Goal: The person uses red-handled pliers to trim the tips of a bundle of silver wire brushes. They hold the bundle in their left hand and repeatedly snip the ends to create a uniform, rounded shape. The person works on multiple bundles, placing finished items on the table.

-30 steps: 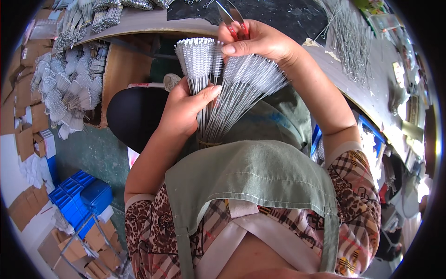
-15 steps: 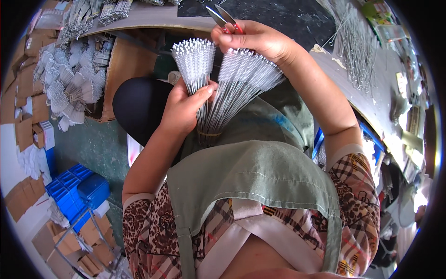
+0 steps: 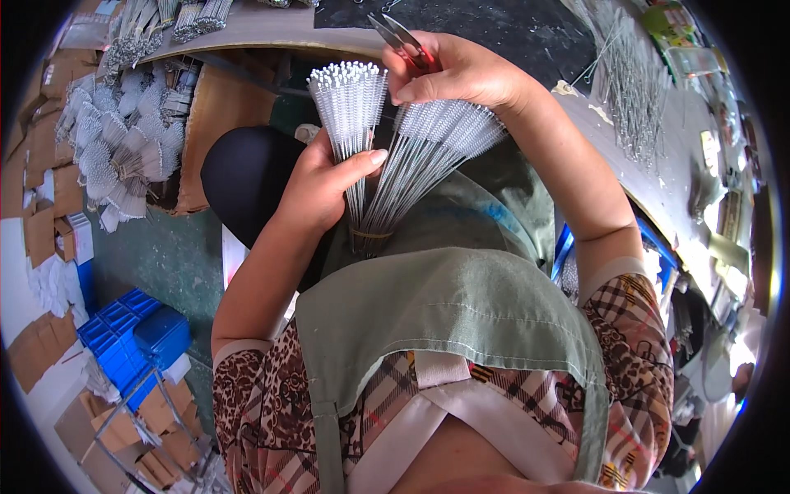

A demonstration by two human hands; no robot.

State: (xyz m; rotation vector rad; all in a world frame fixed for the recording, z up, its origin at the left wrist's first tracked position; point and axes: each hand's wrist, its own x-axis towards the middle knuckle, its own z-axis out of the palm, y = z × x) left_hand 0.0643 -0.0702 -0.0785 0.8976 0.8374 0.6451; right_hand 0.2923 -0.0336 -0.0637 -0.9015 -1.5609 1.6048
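From my seat at this end, I judge the step in hand to be parting and looking over a bundle of twisted-wire brushes (image 3: 349,103); it stands upper centre in the frame, white bristle heads up, split into a tight upright clump on the left and a wider fan (image 3: 453,130) leaning right; a tan band (image 3: 372,235) rings the stems low down, just above the green-grey apron (image 3: 448,300).

The left hand (image 3: 325,177) is closed round the stems of the left clump, thumb laid across the front and pointing up and right; its fingers are mostly hidden behind the wires, so I can't tell how they are curled; its forearm rises from lower left.

The right hand (image 3: 461,74) is bent over the top of the fan, forearm slanting up from the right side of the frame; it keeps red-handled scissors (image 3: 409,39) clasped in its curled fingers, blades slightly parted and aimed at the upper left; thumb and forefinger sit close together, but whether they pinch a single brush I cannot tell.

To my eye, the next move calls for a firm left grip, so the gap between the clumps holds, and for the right fingertips to work with the blades clear of the bristles.
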